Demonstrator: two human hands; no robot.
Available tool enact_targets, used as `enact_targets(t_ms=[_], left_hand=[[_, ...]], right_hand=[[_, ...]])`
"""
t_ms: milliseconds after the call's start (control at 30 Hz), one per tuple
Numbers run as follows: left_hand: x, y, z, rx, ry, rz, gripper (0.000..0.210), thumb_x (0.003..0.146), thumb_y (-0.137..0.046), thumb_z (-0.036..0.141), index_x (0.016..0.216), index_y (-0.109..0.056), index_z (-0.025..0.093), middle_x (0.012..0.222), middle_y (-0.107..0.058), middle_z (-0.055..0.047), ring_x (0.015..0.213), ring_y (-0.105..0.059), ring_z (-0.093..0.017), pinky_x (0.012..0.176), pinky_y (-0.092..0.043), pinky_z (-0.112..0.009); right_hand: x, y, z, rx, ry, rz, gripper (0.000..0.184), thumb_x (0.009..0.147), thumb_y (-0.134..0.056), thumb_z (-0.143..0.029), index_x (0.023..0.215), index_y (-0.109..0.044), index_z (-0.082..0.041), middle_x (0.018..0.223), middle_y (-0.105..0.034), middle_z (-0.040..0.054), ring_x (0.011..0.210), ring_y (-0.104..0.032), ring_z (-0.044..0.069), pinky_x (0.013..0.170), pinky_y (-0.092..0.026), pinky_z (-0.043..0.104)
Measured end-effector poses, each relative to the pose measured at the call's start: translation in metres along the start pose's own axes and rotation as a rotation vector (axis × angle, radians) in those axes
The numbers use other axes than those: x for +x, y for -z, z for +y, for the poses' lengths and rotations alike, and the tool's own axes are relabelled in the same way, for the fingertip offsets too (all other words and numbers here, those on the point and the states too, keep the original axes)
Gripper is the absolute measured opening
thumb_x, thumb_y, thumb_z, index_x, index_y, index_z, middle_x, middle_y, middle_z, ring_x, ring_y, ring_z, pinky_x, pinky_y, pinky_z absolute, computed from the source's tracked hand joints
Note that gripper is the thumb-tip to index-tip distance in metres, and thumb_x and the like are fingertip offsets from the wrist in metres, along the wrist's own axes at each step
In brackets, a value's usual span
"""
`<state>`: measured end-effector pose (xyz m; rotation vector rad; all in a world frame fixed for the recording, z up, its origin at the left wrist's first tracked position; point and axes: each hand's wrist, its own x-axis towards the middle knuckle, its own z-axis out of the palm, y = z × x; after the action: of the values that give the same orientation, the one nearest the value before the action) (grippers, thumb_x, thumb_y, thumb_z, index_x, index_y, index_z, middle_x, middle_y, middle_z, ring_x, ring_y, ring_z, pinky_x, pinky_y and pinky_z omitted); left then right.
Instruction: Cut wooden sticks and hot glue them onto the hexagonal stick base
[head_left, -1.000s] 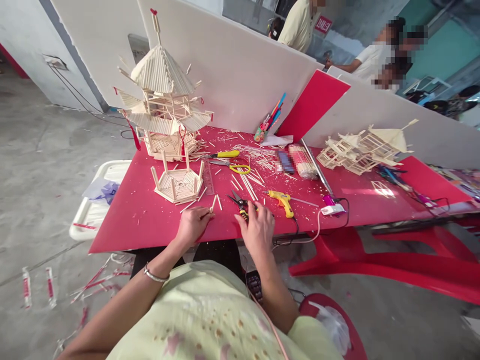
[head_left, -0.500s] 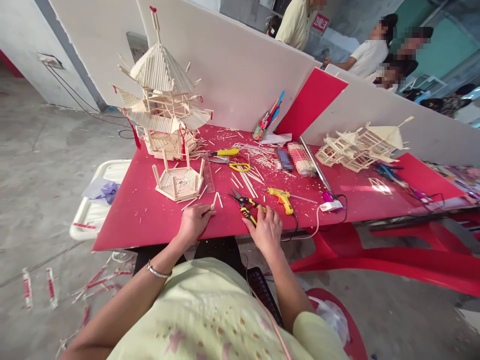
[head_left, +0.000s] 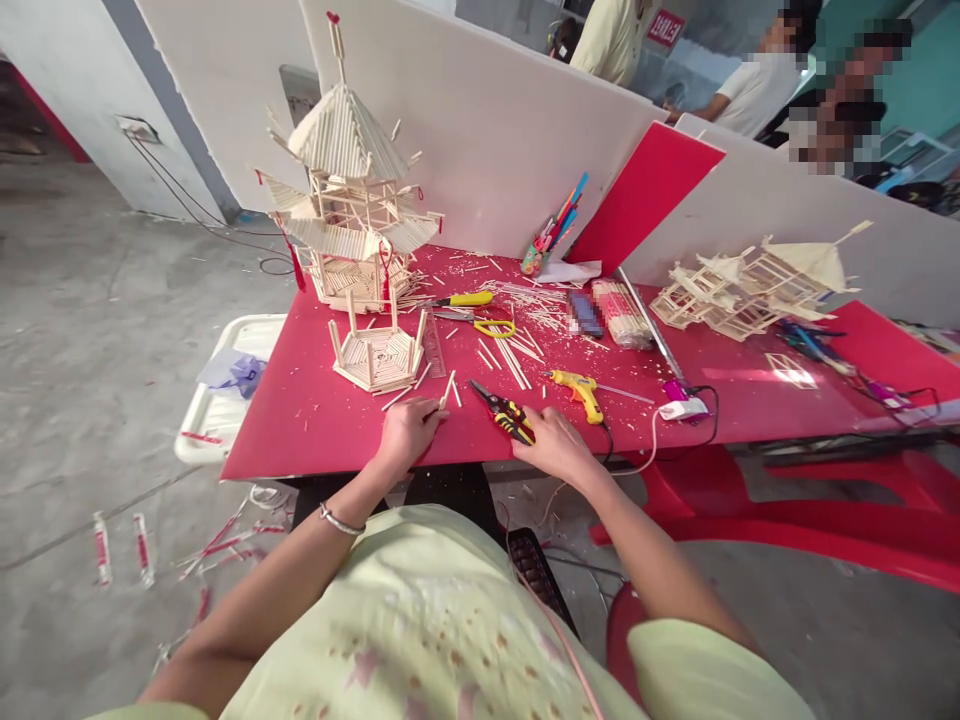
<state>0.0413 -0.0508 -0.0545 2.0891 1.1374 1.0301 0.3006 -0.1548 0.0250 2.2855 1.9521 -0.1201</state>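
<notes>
My left hand (head_left: 409, 432) is closed at the table's front edge, with a short wooden stick (head_left: 448, 390) poking up from its fingertips. My right hand (head_left: 553, 442) grips the handle ends of yellow-and-black hand shears (head_left: 504, 412), whose dark blades point up and left. Beyond my left hand stands a hexagonal stick base (head_left: 371, 365) with upright posts at its corners. Behind that rises a tall pagoda model (head_left: 349, 200) made of wooden sticks with red tassels.
A yellow glue gun (head_left: 579, 393) lies right of the shears. Yellow-handled scissors (head_left: 495, 327), a utility knife (head_left: 471, 299), loose sticks (head_left: 510, 360) and a pack of sticks (head_left: 622, 315) lie farther back. Another stick model (head_left: 750, 290) rests at the right, before white partition boards (head_left: 480, 130).
My right hand has taken hold of the shears, and their handles have come closer together. My left hand keeps its stick. The view has shifted slightly.
</notes>
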Motion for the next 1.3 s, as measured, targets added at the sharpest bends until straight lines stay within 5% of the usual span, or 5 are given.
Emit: enact_targets(t_ms=[233,533,900,1067,1300], left_hand=[[-0.001,0.0,0.001,0.03,-0.035,-0.001,0.02,0.094,-0.064,0.029,0.081,-0.076,0.019,0.074,-0.07,-0.005,0.067,-0.062,-0.018,0.065,-0.042,-0.028],[-0.003,-0.001,0.004,0.068,-0.046,0.001,0.026,0.096,-0.059,0.026,0.074,-0.071,0.018,0.069,-0.063,-0.004,0.064,-0.056,-0.016,0.063,-0.038,-0.027],[-0.005,-0.004,0.003,0.079,-0.051,0.014,0.025,0.097,-0.058,0.027,0.081,-0.074,0.018,0.073,-0.066,-0.005,0.065,-0.056,-0.016,0.063,-0.037,-0.027],[-0.005,-0.003,0.006,0.094,-0.056,0.012,0.026,0.099,-0.056,0.027,0.082,-0.075,0.017,0.074,-0.066,-0.006,0.064,-0.056,-0.016,0.063,-0.036,-0.027],[-0.002,0.006,0.016,0.069,-0.119,0.059,0.028,0.099,-0.058,0.03,0.082,-0.077,0.019,0.074,-0.068,-0.007,0.075,-0.061,-0.019,0.07,-0.045,-0.029]], right_hand=[[-0.033,0.008,-0.024,0.299,-0.112,-0.04,0.043,0.078,-0.064,-0.029,0.119,-0.06,-0.019,0.106,-0.07,0.0105,0.096,-0.068,0.026,0.079,-0.047,0.032],[-0.049,0.008,-0.076,0.334,-0.065,0.089,0.072,0.078,-0.062,-0.03,0.146,-0.048,-0.012,0.131,-0.065,0.0193,0.122,-0.061,0.034,0.102,-0.046,0.042],[-0.038,0.028,-0.084,0.185,-0.044,-0.065,0.067,0.087,-0.056,-0.031,0.149,-0.044,-0.007,0.129,-0.065,0.0225,0.119,-0.064,0.035,0.099,-0.047,0.042],[-0.032,0.02,-0.082,0.12,-0.035,-0.006,0.056,0.095,-0.056,-0.042,0.14,-0.049,-0.01,0.12,-0.068,0.0213,0.112,-0.066,0.034,0.094,-0.049,0.041],[-0.024,0.002,-0.067,0.188,-0.011,0.068,0.047,0.086,-0.064,-0.027,0.13,-0.053,-0.016,0.113,-0.069,0.0142,0.104,-0.068,0.03,0.086,-0.049,0.035]])
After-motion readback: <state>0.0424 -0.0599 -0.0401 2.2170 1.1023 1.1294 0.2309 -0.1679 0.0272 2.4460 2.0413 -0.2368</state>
